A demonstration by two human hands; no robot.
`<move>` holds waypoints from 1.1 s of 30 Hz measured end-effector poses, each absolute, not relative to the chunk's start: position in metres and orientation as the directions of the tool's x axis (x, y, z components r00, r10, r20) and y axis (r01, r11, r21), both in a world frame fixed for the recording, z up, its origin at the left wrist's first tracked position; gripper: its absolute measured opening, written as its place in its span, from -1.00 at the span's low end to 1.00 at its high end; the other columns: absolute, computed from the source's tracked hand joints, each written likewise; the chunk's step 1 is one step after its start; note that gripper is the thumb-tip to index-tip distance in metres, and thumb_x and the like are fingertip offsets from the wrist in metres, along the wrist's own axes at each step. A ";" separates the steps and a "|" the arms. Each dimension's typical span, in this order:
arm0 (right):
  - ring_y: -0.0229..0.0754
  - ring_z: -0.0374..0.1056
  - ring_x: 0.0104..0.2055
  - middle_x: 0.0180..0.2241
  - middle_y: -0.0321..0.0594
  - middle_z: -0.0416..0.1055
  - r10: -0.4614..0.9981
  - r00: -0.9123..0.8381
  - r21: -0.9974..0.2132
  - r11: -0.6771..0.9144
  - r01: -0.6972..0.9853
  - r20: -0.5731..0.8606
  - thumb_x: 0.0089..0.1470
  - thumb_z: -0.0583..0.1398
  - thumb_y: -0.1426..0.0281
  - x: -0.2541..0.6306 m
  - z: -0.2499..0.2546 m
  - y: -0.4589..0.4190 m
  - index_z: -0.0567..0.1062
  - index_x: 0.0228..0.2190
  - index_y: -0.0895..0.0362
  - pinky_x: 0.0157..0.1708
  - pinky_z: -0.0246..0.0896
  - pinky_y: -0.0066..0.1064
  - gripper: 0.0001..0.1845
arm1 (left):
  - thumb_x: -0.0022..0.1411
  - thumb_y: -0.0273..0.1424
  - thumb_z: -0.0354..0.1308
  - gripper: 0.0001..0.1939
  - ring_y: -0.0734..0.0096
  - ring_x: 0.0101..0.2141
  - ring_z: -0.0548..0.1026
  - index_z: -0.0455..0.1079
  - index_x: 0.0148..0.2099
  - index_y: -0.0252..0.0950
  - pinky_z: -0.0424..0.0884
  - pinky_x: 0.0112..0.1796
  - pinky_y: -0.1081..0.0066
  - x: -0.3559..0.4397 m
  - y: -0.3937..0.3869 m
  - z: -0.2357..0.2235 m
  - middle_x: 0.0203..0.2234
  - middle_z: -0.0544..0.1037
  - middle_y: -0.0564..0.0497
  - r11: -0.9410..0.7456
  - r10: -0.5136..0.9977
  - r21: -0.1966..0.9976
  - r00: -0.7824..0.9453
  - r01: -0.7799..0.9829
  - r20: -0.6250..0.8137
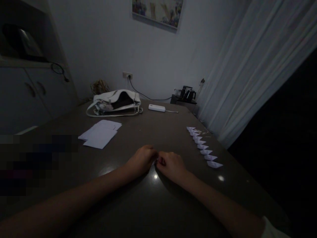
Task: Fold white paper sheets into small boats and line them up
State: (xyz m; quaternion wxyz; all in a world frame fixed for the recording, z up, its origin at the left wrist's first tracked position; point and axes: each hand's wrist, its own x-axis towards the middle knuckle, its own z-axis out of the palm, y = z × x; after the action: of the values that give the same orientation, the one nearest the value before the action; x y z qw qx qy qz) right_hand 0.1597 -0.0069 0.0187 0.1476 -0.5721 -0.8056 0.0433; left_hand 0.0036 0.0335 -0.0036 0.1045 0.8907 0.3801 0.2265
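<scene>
Over the middle of the dark table, my left hand and my right hand meet with their fingers curled and pinched together. Between the fingertips a sliver of a small folded piece of paper shows; most of it is hidden by the hands. To the right stands a row of several small folded paper boats, running away from me. A loose pile of white paper sheets lies to the left, beyond my left forearm.
At the back of the table a white handbag sits with its strap looped forward. Beside it lies a white power bank with a short cable. Small scraps lie near the far boats. A black kettle stands behind.
</scene>
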 end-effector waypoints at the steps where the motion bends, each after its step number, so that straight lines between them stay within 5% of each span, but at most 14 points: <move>1: -0.30 0.29 -0.49 -0.54 -0.31 0.43 0.931 -0.312 -0.246 0.353 0.903 0.188 -0.04 0.14 0.45 0.158 0.018 -0.008 0.43 -0.49 0.13 -0.54 -0.20 -0.48 -0.94 | 0.17 -0.59 -0.04 -0.77 0.37 -0.39 0.41 0.44 -0.39 -0.38 0.24 -0.38 0.46 0.004 0.034 -0.004 -0.45 0.43 -0.07 -0.688 0.725 0.360 0.608 0.630 0.322; 12: -0.31 0.28 -0.51 -0.54 -0.29 0.45 0.902 -0.370 -0.276 0.423 0.863 0.224 -0.04 0.17 0.39 0.152 0.011 -0.011 0.45 -0.53 0.14 -0.53 -0.19 -0.47 -0.90 | 0.08 -0.62 -0.01 -0.74 0.34 -0.33 0.43 0.49 -0.27 -0.36 0.27 -0.33 0.44 0.003 0.033 0.000 -0.40 0.46 -0.07 -0.676 0.733 0.411 0.617 0.611 0.287; 24: -0.33 0.22 -0.54 -0.59 -0.32 0.39 0.935 -0.286 -0.246 0.333 0.910 0.208 -0.05 0.14 0.44 0.168 0.016 -0.001 0.41 -0.58 0.15 -0.55 -0.22 -0.49 -0.88 | 0.23 -0.54 -0.03 -0.76 0.41 -0.40 0.40 0.48 -0.32 -0.36 0.23 -0.38 0.49 0.003 0.032 -0.001 -0.45 0.43 -0.04 -0.699 0.714 0.388 0.613 0.600 0.339; 33: -0.30 0.27 -0.51 -0.56 -0.31 0.41 0.913 -0.350 -0.258 0.398 0.881 0.211 -0.07 0.16 0.45 0.153 0.009 -0.007 0.42 -0.55 0.14 -0.54 -0.18 -0.49 -0.93 | 0.07 -0.62 -0.01 -0.78 0.38 -0.39 0.42 0.46 -0.37 -0.38 0.25 -0.38 0.47 0.004 0.033 -0.002 -0.44 0.45 -0.06 -0.692 0.721 0.372 0.614 0.619 0.320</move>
State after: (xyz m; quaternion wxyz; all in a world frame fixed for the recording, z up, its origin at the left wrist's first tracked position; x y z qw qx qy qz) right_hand 0.1533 -0.0067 0.0085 0.1615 -0.5466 -0.8202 0.0495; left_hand 0.0041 0.0329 -0.0025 0.1125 0.8912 0.3761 0.2273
